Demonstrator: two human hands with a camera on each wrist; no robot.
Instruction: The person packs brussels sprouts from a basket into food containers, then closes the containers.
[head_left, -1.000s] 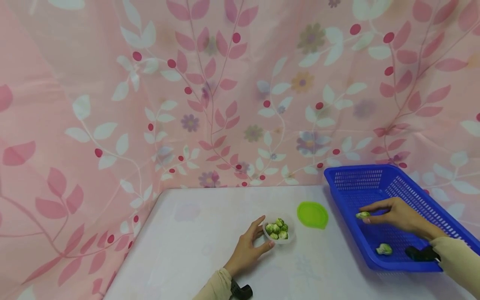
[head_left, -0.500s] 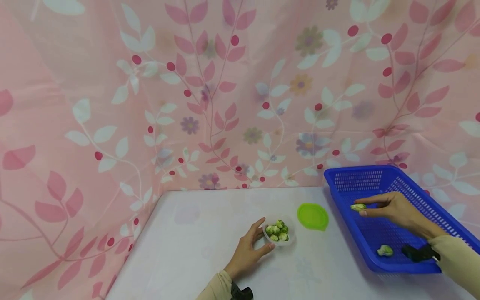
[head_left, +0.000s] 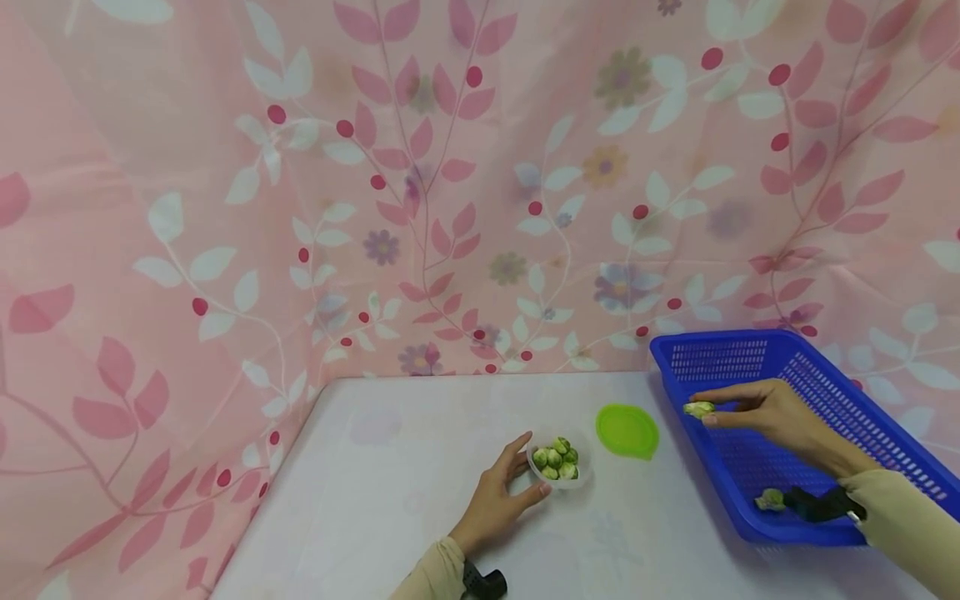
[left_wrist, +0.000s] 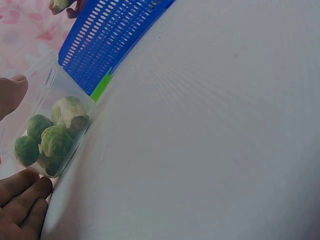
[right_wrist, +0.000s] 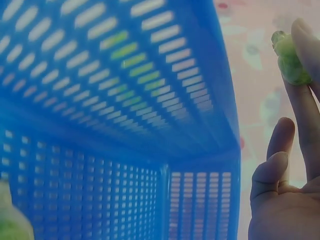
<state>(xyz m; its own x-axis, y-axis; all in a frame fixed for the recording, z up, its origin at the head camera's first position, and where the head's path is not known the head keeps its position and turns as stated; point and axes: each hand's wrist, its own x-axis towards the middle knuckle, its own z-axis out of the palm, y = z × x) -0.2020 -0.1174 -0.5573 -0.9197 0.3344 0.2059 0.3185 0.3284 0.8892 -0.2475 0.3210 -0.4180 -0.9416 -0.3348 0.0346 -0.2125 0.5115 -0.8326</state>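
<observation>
A small clear plastic tub (head_left: 537, 477) with several Brussels sprouts (left_wrist: 56, 141) in it stands on the white table. My left hand (head_left: 495, 500) holds it from its left side, thumb toward the near rim and fingers around the far left. Over the left rim of the blue plastic basket (head_left: 722, 492), my right hand (head_left: 772, 421) pinches a Brussels sprout (head_left: 697, 409) between thumb and fingertips. In the right wrist view this held sprout (right_wrist: 292, 62) is above the basket rim, with the other fingers loosely bent. Another sprout (head_left: 768, 500) lies in the basket's near end, partly hidden by the wrist camera.
A bright green lid (head_left: 627, 431) lies flat on the table (head_left: 390, 483) between tub and basket. The basket's tall perforated walls stand at the table's right side. Behind the table hangs a pink floral curtain (head_left: 450, 208).
My right hand has moved left and slightly up with the sprout, from inside the basket to above its left rim. The left hand and tub have stayed in place.
</observation>
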